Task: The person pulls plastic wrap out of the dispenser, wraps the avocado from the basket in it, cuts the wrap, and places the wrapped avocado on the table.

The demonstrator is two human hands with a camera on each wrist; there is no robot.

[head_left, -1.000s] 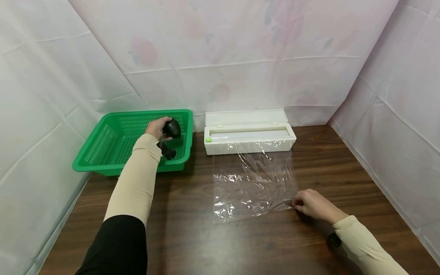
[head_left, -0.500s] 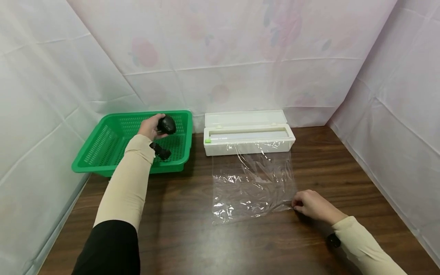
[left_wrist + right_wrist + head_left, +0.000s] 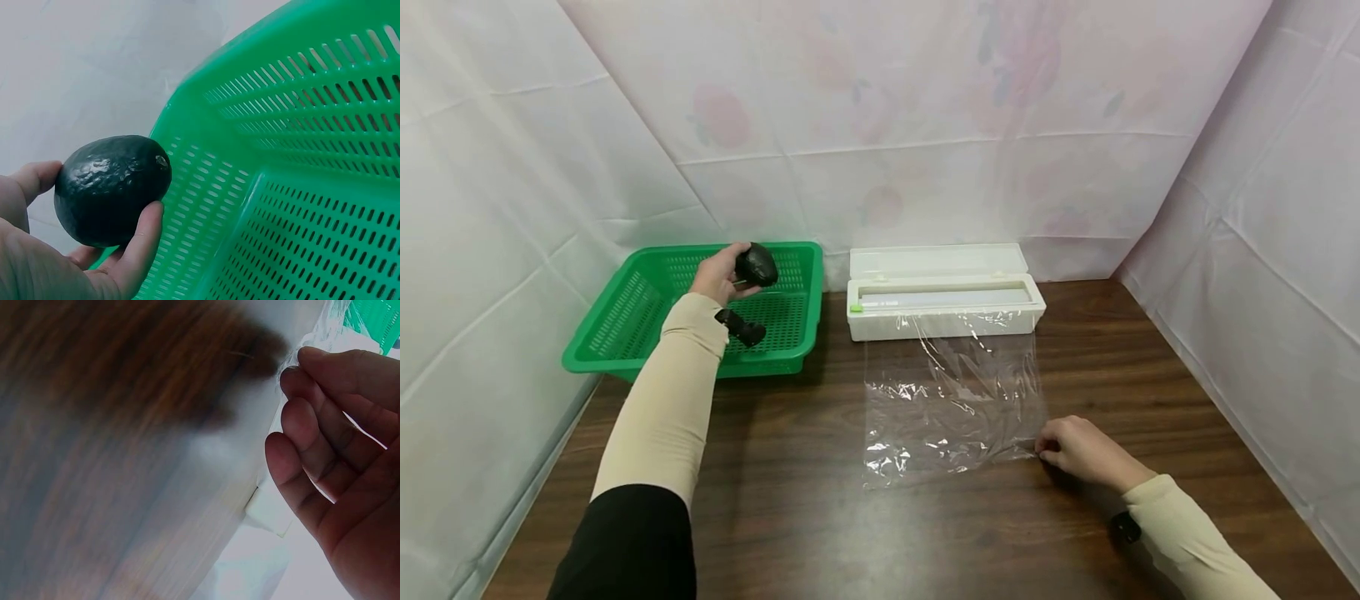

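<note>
A dark avocado (image 3: 112,190) with glossy, bumpy skin is gripped between the thumb and fingers of my left hand (image 3: 718,275). In the head view this hand and the avocado are over the green basket (image 3: 811,333), raised off its floor. At the right, my right hand (image 3: 1086,450) pinches the near right corner of a sheet of clear plastic wrap (image 3: 951,408). The sheet runs out over the table from a white wrap dispenser box (image 3: 947,323), whose lid (image 3: 936,260) is raised. In the right wrist view, the right thumb and forefinger meet at the film.
The slotted basket stands at the back left, against the patterned cloth backdrop (image 3: 880,167). A green slider (image 3: 856,308) sits at the left end of the dispenser. Dark wood table (image 3: 820,533) lies in front, with white cloth walls on both sides.
My left hand has moved a little left and up with the avocado over the basket. The right hand and the plastic wrap have stayed in place.
</note>
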